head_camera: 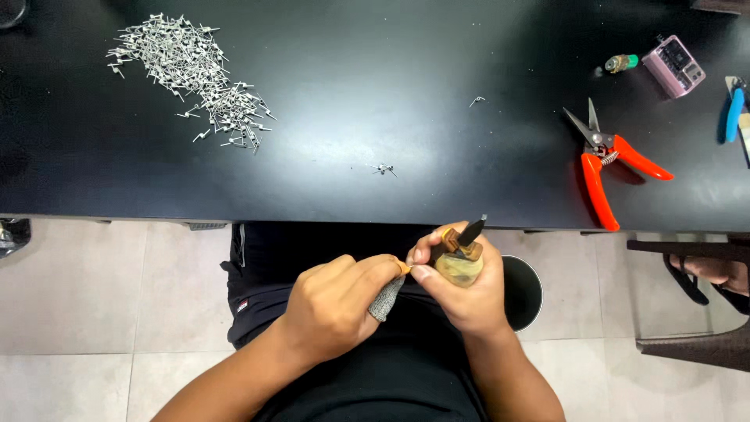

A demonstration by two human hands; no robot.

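My right hand [462, 285] grips a small knife with a wooden handle [459, 262] and a short dark blade pointing up toward the table edge. My left hand [337, 301] is closed beside it, a grey knitted finger guard [386, 300] on one finger, pinching a tiny orange-tipped piece [403, 268] against the right thumb. Both hands meet over my lap, below the black table [351, 94]. What the left fingers pinch is mostly hidden.
A heap of small metal pieces [187, 70] lies at the table's far left, with two strays [383, 168] near the middle. Orange-handled snips [608, 160], a pink device [673, 66], a small bottle [621, 62] and a blue tool [734, 113] lie right. A black bin [522, 293] stands by my knee.
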